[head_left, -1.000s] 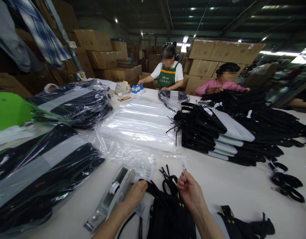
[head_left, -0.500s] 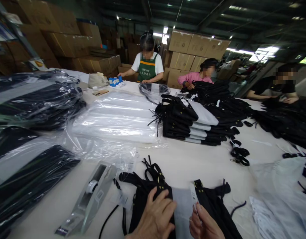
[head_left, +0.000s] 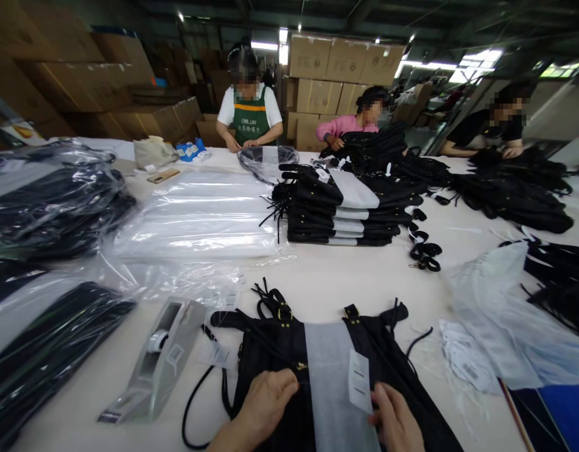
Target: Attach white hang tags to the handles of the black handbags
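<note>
In front of me lies a black bag [head_left: 280, 345] with gold-coloured fittings, straps and a pale grey-white wrap band [head_left: 329, 358] down its middle. My left hand [head_left: 265, 402] is closed in a pinch over the bag, left of the band; what its fingertips hold is too small to make out. On the other side, my right hand [head_left: 395, 414] pinches the lower right edge of a white barcode tag [head_left: 359, 380], which is tilted over the band. A tape dispenser [head_left: 162, 358] in clear plastic rests left of the bag.
Stacked black bags [head_left: 340, 220] and flat clear plastic bags [head_left: 199, 220] fill the table's middle. Plastic-wrapped bags [head_left: 58, 333] lie at left. White tags [head_left: 468, 358] and a translucent bag [head_left: 519, 326] lie at right. Several co-workers, one in a green apron [head_left: 248, 119], are across the table.
My left hand has gone from spread fingers on the bag to a pinch, shifting left. The tag now tilts over the band, its printed face showing more, with my right hand at its edge. The view turned right.
</note>
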Demonstrator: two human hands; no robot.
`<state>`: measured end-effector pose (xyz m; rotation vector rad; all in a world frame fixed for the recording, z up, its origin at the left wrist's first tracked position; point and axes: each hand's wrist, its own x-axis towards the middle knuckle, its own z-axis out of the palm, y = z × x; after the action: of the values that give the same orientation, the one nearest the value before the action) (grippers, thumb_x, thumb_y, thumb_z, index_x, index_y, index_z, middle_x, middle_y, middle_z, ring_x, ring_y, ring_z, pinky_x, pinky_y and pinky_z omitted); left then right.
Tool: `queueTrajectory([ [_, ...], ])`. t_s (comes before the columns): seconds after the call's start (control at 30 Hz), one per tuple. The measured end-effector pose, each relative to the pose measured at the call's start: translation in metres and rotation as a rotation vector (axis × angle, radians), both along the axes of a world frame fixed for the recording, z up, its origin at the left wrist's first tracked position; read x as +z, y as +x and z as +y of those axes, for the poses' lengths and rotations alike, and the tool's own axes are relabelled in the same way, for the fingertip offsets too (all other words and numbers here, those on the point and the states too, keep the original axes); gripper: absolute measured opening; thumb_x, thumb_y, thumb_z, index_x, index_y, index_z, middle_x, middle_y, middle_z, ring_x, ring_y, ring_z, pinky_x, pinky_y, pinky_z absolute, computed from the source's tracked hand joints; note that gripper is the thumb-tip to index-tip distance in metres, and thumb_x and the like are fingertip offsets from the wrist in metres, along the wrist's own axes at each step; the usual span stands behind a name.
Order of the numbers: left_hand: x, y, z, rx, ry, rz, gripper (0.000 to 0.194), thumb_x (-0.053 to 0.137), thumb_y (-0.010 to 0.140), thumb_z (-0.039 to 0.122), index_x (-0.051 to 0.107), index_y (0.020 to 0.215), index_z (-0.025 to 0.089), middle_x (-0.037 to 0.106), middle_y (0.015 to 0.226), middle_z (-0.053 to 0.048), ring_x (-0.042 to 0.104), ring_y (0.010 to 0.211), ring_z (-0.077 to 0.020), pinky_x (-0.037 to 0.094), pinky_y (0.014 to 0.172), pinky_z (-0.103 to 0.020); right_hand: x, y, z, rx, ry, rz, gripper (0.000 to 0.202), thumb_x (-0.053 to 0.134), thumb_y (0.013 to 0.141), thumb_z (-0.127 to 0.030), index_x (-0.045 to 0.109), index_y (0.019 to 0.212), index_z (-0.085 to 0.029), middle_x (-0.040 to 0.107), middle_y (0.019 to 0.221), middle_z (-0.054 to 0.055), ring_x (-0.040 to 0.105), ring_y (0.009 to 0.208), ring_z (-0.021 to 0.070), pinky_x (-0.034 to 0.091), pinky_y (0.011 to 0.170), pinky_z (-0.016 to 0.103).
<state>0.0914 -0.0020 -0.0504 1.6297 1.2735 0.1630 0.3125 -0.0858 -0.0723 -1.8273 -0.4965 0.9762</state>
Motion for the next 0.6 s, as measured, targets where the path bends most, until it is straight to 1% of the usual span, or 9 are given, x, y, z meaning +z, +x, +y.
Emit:
queueTrajectory([
  [0.07,0.003,0.002,0.002,-0.100,0.082,0.108,0.025,0.039,0.080,0.029,0.057,0.065,0.020,0.044,0.053,0.004,0.043,0.054,-0.0119,0.026,0.055,-0.023,-0.002,-0.004,0.001,0.183,0.091,-0.538,0.036,0.062,0.070,-0.037,0.059,0.103,-0.022,0.062,0.099,0.011,0.058,0.081,0.0251,0.044,0.066,0.037],
  [0.1,0.005,0.004,0.003,-0.139,0.108,0.132,0.025,0.039,0.081,0.029,0.058,0.066,0.021,0.047,0.054,0.003,0.045,0.055,-0.0123,0.026,0.055,-0.023,-0.002,-0.009,0.003,0.326,0.165,-0.722,0.038,0.061,0.071,-0.033,0.057,0.108,-0.024,0.061,0.106,0.010,0.057,0.091,0.0265,0.042,0.075,0.039],
  [0.17,0.009,0.007,0.005,-0.194,0.143,0.140,0.025,0.039,0.081,0.029,0.059,0.067,0.022,0.052,0.057,0.003,0.047,0.056,-0.0130,0.028,0.055,-0.023,-0.001,-0.025,0.013,0.651,0.348,-0.878,0.039,0.056,0.076,-0.027,0.053,0.114,-0.027,0.062,0.109,0.007,0.055,0.100,0.0261,0.038,0.086,0.040],
  [0.23,0.014,0.007,0.010,-0.205,0.157,0.139,0.025,0.039,0.082,0.029,0.060,0.069,0.022,0.057,0.061,0.002,0.050,0.059,-0.0131,0.031,0.056,-0.022,0.000,-0.043,0.025,0.842,0.441,-0.857,0.031,0.049,0.080,-0.025,0.055,0.111,-0.028,0.066,0.099,0.004,0.059,0.091,0.0224,0.040,0.082,0.036],
  [0.3,0.017,0.005,0.019,-0.193,0.141,0.123,0.025,0.040,0.081,0.029,0.061,0.068,0.021,0.058,0.061,0.002,0.051,0.060,-0.0129,0.033,0.057,-0.021,0.001,-0.058,0.037,0.849,0.400,-0.732,0.023,0.042,0.084,-0.028,0.060,0.098,-0.025,0.068,0.083,0.003,0.062,0.075,0.0185,0.044,0.069,0.030],
  [0.37,0.016,0.000,0.034,-0.137,0.132,0.054,0.023,0.043,0.078,0.029,0.061,0.067,0.019,0.058,0.064,0.002,0.052,0.063,-0.0127,0.036,0.060,-0.021,0.002,-0.067,0.049,0.758,0.274,-0.576,0.029,0.036,0.086,-0.035,0.062,0.082,-0.023,0.063,0.063,0.001,0.057,0.057,0.0151,0.041,0.053,0.024],
  [0.5,0.003,-0.008,0.073,0.314,0.061,-0.033,0.022,0.041,0.077,0.023,0.060,0.086,0.016,0.060,0.081,-0.002,0.053,0.071,-0.0123,0.041,0.062,-0.020,0.008,-0.072,0.077,0.616,0.068,-0.493,0.037,0.034,0.085,-0.045,0.056,0.066,-0.021,0.052,0.050,-0.002,0.051,0.049,0.0142,0.035,0.048,0.023],
  [0.53,-0.002,-0.008,0.083,0.402,0.017,-0.021,0.024,0.039,0.077,0.019,0.059,0.090,0.015,0.059,0.077,-0.002,0.052,0.067,-0.0116,0.041,0.058,-0.020,0.009,-0.073,0.085,0.609,0.029,-0.521,0.036,0.034,0.084,-0.043,0.055,0.066,-0.021,0.054,0.052,-0.001,0.052,0.052,0.0151,0.035,0.051,0.024],
  [0.6,-0.011,-0.006,0.099,0.459,-0.072,0.004,0.028,0.037,0.075,0.012,0.058,0.092,0.011,0.053,0.060,0.001,0.048,0.051,-0.0095,0.038,0.048,-0.019,0.010,-0.073,0.100,0.612,-0.045,-0.578,0.031,0.035,0.084,-0.039,0.055,0.067,-0.021,0.059,0.058,0.002,0.055,0.057,0.0180,0.033,0.054,0.026],
])
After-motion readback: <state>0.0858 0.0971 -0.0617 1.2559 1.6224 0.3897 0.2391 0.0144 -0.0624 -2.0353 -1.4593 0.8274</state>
